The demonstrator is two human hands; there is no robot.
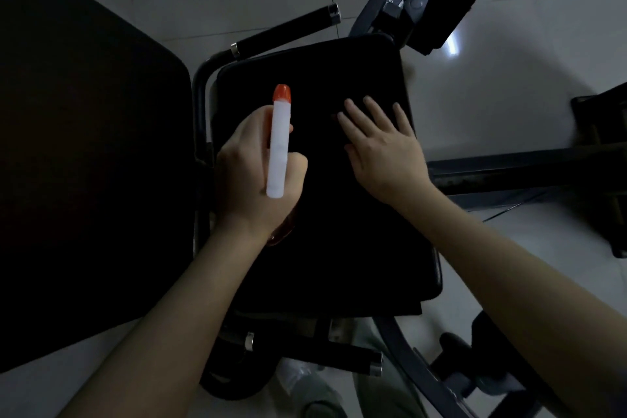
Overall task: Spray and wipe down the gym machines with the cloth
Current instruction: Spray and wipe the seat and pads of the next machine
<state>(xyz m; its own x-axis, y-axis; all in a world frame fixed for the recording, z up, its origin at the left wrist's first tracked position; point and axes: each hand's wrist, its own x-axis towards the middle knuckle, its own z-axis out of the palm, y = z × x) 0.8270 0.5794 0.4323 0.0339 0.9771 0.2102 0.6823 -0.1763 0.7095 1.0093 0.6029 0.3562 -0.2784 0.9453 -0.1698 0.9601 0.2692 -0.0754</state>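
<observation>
A broad black back pad (84, 146) fills the left side, too dark to show any surface detail. Just right of it the left hand (244, 173) grips the spray bottle (279, 146). Its fingers (298, 163) curl round the neck under the white head, and the orange nozzle points away from the person over the seat pad (339, 231), probably so a squirt can go straight onto the pad. The bottle's body is mostly hidden beneath the wrist; only an orange-brown sliver shows.

Further right, the right hand (383, 149) lies flat on the seat pad with its fingers (373, 112) straight and slightly spread, gripping nothing. That is the pose for pressing and sliding a cloth. The cloth itself I cannot separate from the black pad. A squared dark edge (409, 307) hanging off the pad's near side may be part of it, so it could be spread under the palm, but that is only a judgement.

A foam-covered handle (288, 29) juts out beyond the pad. Another handle (339, 355) below it is partly covered by the forearms. At the right, the machine frame (509, 173) runs out of view across the pale tiled floor (509, 61).
</observation>
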